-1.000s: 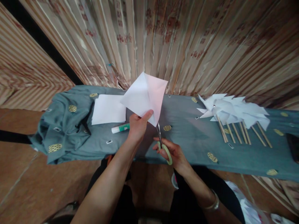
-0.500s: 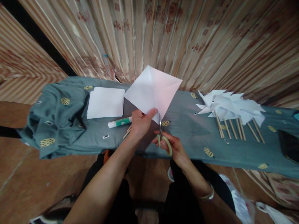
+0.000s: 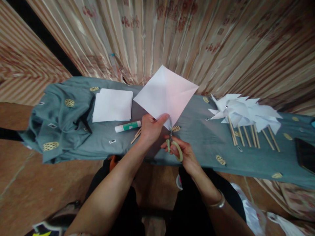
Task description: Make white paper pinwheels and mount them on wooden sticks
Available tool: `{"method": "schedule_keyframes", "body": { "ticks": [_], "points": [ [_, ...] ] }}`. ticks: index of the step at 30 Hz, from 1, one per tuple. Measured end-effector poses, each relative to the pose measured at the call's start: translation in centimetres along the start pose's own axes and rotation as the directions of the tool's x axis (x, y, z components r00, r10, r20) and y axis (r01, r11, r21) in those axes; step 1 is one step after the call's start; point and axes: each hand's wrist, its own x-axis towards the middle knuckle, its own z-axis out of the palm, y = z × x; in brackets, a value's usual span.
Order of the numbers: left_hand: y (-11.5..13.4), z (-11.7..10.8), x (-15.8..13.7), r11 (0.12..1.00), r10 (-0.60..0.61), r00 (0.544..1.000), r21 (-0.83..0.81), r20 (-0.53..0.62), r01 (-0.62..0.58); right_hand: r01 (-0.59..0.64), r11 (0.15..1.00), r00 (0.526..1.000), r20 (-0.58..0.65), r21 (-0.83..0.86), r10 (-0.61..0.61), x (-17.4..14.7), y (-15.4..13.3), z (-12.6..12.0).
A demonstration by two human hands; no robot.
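A square sheet of white paper (image 3: 164,91) with fold creases is held up corner-on in front of me. My left hand (image 3: 152,129) pinches it near its lowest corner, thumb on top. In my right hand (image 3: 182,149) is a pair of scissors (image 3: 180,152) with pale green handles, fingers through the loops. The blades point away from me and meet the paper's bottom corner, just right of my left thumb. A glue stick (image 3: 128,126) with a green label lies left of my left hand, beside a few wooden sticks (image 3: 136,135) partly hidden by that hand.
A stack of white paper (image 3: 113,105) lies left on the grey-green cloth (image 3: 197,144). Several white paper pinwheels (image 3: 246,109) on wooden sticks lie overlapping at the right. A dark phone-like object (image 3: 305,154) is at the far right edge. A patterned curtain (image 3: 147,39) hangs behind.
The paper has moved slightly up and to the right with my left hand. The scissors look more closed at the paper's lower corner. The whole view has shifted a little.
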Motion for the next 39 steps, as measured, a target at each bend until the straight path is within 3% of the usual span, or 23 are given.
{"method": "schedule_keyframes", "body": {
  "ticks": [13,39],
  "points": [
    [0.36,-0.15,-0.01,0.999,-0.038,0.998,-0.013,0.059,0.039,-0.009,1.000,1.000,-0.008,-0.010,0.009,0.00,-0.15,-0.40],
    [0.48,-0.47,0.08,0.997,-0.056,0.997,0.058,0.046,0.054,-0.056,0.998,0.998,-0.042,-0.019,0.055,-0.05,0.06,-0.07]
  ]
}}
